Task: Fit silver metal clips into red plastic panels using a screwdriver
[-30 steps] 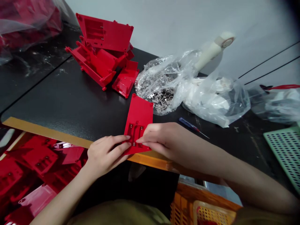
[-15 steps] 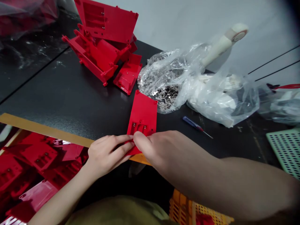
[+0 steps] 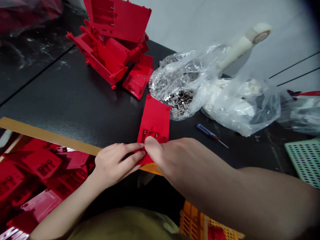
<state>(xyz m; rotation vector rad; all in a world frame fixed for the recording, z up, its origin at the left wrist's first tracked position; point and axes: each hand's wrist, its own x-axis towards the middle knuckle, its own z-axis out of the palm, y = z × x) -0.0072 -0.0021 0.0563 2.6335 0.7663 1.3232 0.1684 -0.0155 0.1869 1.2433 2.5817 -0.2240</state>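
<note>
A red plastic battery-compartment panel (image 3: 156, 115) lies at the front edge of the black table, with small metal contacts showing in its recess. My left hand (image 3: 118, 163) grips its near left side, fingers pressed onto the surface. From the right, my right hand (image 3: 172, 155) is closed on the near end, its thumb pressing down next to the recess. The right fingers are mostly hidden beneath the hand. Just beyond the panel, a clear plastic bag (image 3: 167, 71) lies open with many small metal contact plates (image 3: 181, 101) in it.
Several red plastic housings (image 3: 110, 56) are stacked at the back left. More red panels (image 3: 47, 163) fill a container below the table edge at left. A small screwdriver (image 3: 211, 135), a bag of white parts (image 3: 240, 106) and a green basket (image 3: 305, 160) lie right. A yellow crate (image 3: 191, 221) stands below.
The right thumb has shifted up slightly and now covers part of the recess. Otherwise the view has only shifted a little; both hands stay on the panel.
</note>
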